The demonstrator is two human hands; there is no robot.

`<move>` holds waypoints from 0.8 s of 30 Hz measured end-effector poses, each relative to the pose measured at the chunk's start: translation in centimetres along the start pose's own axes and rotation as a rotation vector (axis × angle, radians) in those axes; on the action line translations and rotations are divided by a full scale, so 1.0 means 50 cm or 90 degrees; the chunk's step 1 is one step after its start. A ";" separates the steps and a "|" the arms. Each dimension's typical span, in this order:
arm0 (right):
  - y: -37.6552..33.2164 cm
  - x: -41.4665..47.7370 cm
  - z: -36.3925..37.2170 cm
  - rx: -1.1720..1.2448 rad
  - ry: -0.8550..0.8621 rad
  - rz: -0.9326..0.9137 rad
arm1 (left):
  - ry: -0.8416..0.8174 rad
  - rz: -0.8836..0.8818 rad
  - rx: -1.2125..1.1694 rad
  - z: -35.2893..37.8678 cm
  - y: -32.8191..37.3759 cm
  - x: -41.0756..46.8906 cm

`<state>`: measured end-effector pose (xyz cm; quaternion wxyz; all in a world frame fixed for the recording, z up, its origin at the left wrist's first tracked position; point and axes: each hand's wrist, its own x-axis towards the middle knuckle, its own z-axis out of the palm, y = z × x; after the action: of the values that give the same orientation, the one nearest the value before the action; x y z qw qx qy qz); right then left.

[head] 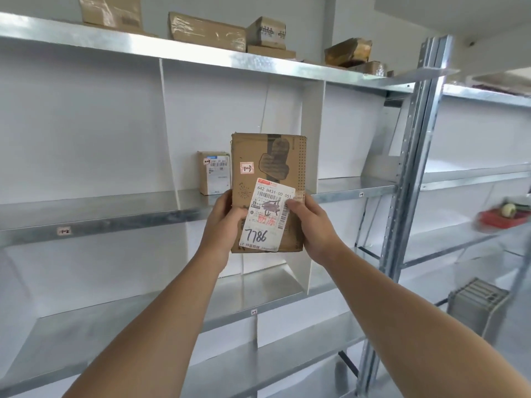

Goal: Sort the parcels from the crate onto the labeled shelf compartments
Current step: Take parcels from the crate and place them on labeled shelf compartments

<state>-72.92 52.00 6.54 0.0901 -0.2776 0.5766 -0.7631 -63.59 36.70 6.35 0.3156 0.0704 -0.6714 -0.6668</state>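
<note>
I hold a flat brown cardboard parcel (273, 168) upright in front of the middle compartment of the metal shelf (115, 222). Its white shipping label reads "7786", and a small sticker above it reads "1-3". My left hand (225, 222) grips the parcel's lower left edge. My right hand (311, 222) grips the lower right edge, thumb on the label. A small box parcel (214, 172) stands inside that compartment, behind and left of the held one. A small tag (63, 231) on the shelf edge to the left reads "1-2".
Several cardboard parcels (207, 31) lie along the top shelf. White dividers (169, 133) split the shelf into compartments. A steel upright (413, 173) stands at the right. Beyond it are a red tray with a tape roll (507, 214) and a grey crate (477, 305).
</note>
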 end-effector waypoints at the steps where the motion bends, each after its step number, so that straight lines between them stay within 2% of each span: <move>1: 0.001 0.021 -0.010 -0.008 0.001 -0.007 | -0.002 0.007 0.010 0.010 -0.002 0.026; 12: 0.002 0.309 -0.090 -0.148 -0.005 -0.088 | -0.039 0.097 0.123 0.080 -0.040 0.323; 24: 0.071 0.496 -0.118 -0.168 -0.031 -0.031 | -0.035 0.100 0.263 0.099 -0.096 0.461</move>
<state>-97.26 44.40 10.10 0.0483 -0.3192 0.6628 -0.6757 -85.95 28.51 9.88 0.3268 0.0627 -0.8057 -0.4900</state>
